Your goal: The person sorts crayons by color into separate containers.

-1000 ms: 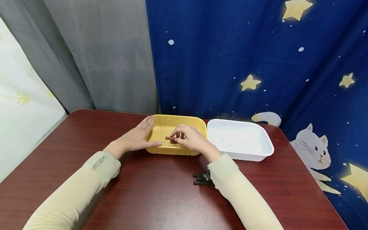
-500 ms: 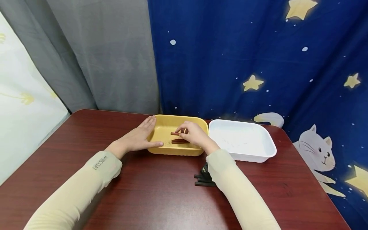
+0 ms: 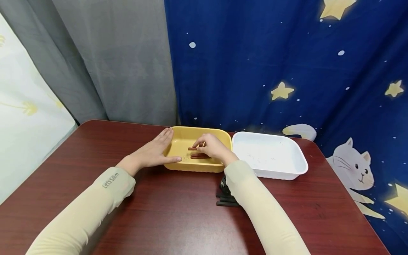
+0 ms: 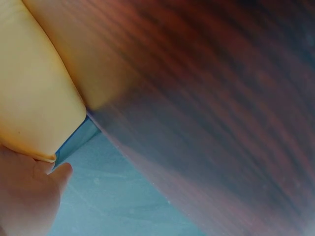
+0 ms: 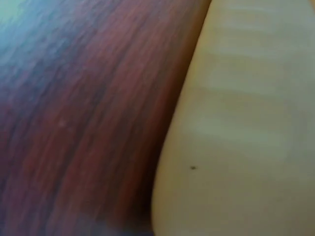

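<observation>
A yellow plastic tray (image 3: 191,168) stands on the table, and its outer wall fills one side of both wrist views. My left hand (image 3: 152,151) rests over its left rim with straight fingers, thumb spread along the near side. Inside the tray, my right hand (image 3: 214,146) pinches a short reddish-brown stick (image 3: 192,148) between thumb and fingers. More reddish-brown sticks (image 3: 198,156) lie on the tray floor under that hand, which partly hides them. The right wrist view shows neither the hand nor the sticks.
A white tray (image 3: 271,174) stands right beside the yellow one, with small dark specks inside. Black stick-like pieces (image 3: 227,204) and a black device (image 3: 224,185) show below my right wrist. Curtains (image 3: 137,71) hang behind the table's far edge.
My right hand has moved slightly back and right inside the yellow tray, with a stick pinched. The sticks on the tray floor now show more clearly beneath it. My left hand stays on the rim.
</observation>
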`<state>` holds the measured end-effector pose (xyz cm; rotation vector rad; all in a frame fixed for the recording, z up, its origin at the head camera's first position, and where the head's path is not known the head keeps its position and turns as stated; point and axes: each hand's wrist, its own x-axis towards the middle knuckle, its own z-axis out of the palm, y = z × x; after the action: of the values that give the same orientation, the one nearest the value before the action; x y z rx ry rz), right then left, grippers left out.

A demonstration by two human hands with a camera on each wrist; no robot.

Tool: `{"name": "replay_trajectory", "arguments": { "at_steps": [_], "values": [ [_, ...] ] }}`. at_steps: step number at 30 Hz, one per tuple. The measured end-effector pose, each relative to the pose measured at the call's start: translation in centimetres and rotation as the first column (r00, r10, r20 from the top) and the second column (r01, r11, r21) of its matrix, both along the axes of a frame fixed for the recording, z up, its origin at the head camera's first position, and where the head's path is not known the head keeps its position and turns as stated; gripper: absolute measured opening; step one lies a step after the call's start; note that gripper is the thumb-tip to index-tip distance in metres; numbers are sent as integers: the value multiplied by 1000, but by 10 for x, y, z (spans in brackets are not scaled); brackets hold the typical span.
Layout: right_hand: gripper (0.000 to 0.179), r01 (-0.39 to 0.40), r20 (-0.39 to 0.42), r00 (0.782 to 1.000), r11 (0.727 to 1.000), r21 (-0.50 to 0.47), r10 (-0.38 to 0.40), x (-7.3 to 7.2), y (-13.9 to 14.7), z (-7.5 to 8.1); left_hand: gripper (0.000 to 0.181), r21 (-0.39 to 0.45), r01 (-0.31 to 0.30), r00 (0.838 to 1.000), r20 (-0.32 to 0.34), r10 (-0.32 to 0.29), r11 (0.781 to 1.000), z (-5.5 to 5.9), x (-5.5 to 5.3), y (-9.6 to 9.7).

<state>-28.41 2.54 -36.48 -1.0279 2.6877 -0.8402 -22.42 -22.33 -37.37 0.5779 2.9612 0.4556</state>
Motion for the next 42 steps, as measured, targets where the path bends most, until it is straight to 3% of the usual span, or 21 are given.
{"name": "replay_trajectory", "arguments": {
  "at_steps": [11,19,33,42],
  "values": [
    [19,0,10,1000,1000,17,0,-3,6,-11,115,-8,5,1000,-3,-5,1000,2,0,1],
    [16,41,28,999,999,27,-41,-4,9,-13,115,-7,10,1000,-8,-10,1000,3,1,2],
    [19,23,-8,1000,1000,15,-23,4,20,2,116,-7,7,1000,-10,-8,1000,3,0,0],
    [38,-13,-74,997,999,-44,10,21,41,9,116,0,8,1000,-9,-8,1000,2,2,0]
  ]
}}
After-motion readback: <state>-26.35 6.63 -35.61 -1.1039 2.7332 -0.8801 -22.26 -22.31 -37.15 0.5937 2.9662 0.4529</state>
